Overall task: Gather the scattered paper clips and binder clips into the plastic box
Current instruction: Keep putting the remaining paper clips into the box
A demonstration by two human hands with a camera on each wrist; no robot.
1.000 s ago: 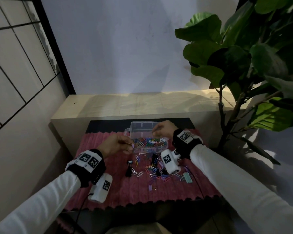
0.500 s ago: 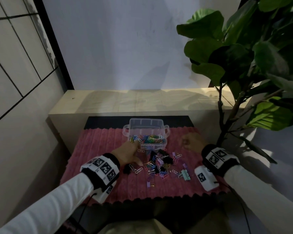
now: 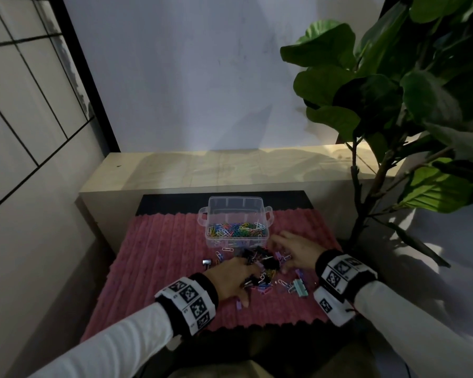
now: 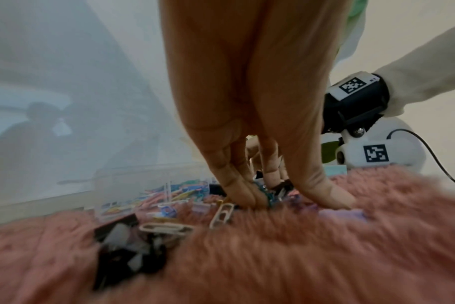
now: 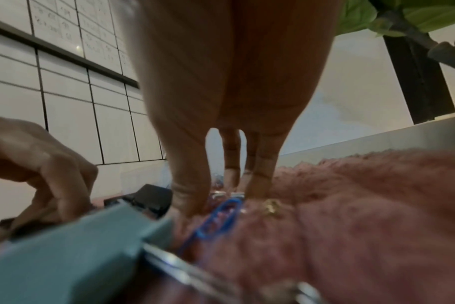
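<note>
1. In the lower centre of the head view, a clear plastic box (image 3: 236, 222) stands open on a pink fluffy mat (image 3: 159, 257). Its floor is already covered with coloured paper clips, so it is within easy reach just behind the clips not yet gathered.
2. Just below the box, a heap of loose clips (image 3: 260, 266) lies on the mat: black binder clips, small coloured paper clips, and a pale green binder clip (image 3: 299, 287) at the heap's lower right. A silver binder clip (image 3: 206, 262) lies apart, to the heap's left.
3. The left hand (image 3: 230, 279) comes in from the lower left. Its fingers (image 4: 237, 191) point down into the clips and its thumb presses the mat, as if pinching up a few. Whether anything is actually gripped cannot be told.
4. The right hand (image 3: 295, 252) reaches in from the right with fingers spread and nearly straight, fingertips (image 5: 187, 203) touching the mat beside a blue paper clip (image 5: 216, 218). It holds nothing visible; it seems placed to rake clips toward the other hand.
5. A large leafy plant (image 3: 393, 105) fills the upper right.
</note>
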